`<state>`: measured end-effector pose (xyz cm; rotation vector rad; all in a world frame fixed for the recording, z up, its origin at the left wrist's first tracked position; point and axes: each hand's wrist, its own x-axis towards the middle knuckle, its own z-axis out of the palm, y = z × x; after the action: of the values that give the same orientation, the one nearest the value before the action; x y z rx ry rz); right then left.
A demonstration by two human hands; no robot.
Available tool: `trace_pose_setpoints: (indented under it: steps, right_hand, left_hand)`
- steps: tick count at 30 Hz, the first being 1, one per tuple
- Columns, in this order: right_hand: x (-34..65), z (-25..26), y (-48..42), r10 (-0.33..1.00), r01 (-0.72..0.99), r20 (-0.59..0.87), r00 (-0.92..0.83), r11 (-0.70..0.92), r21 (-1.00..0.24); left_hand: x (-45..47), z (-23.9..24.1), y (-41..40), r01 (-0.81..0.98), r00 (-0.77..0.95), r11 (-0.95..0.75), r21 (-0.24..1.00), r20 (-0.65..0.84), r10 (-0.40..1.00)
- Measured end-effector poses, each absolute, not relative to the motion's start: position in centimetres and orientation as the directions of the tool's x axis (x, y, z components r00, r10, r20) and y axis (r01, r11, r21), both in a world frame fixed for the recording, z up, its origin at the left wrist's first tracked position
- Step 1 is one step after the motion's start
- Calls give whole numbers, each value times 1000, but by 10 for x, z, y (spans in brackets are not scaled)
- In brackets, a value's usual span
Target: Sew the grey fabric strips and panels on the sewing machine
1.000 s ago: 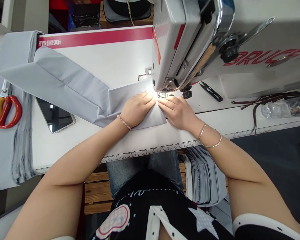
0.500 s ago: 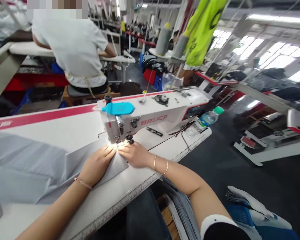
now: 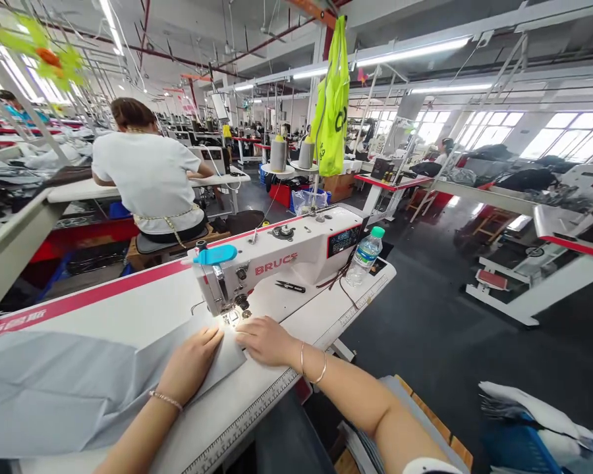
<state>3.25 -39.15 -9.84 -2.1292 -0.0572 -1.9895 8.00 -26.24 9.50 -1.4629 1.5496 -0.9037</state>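
A long piece of grey fabric [image 3: 69,388] lies across the white sewing table [image 3: 128,309], its end under the needle of a white sewing machine [image 3: 286,257]. My left hand [image 3: 190,365] rests flat on the fabric just left of the lit needle area, fingers stretched toward it. My right hand [image 3: 267,341] lies flat on the fabric's edge right beside the presser foot, fingers extended and close together. Both hands press the cloth; neither grips anything.
Thread snips [image 3: 290,286] and a water bottle [image 3: 366,255] lie on the table right of the machine. Another person in a white shirt [image 3: 148,174] sits with their back to me at the table ahead. A yellow-green bag [image 3: 332,105] hangs overhead. Stacked fabric [image 3: 534,411] lies at lower right.
The view has swung up from the needle area to the whole workshop. Both hands stay flat on the fabric at the presser foot.
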Motion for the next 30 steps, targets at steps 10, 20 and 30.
trace_pose_setpoints:
  steps: [10, 20, 30]
  right_hand:
    - [-5, -212, -299, -600, 566, 758, -254, -728, -387]
    - [6, -231, -256, -793, 855, 590, 151, -195, -481]
    - [19, -175, -224, -655, 833, 524, 545, 348, -431]
  left_hand:
    - [78, 65, -204, -518, -15, 52, -854, -51, -999]
    - [25, 13, -142, -676, 54, -92, -731, 76, -996]
    - [31, 1, -111, -744, -134, -34, -667, 199, -971]
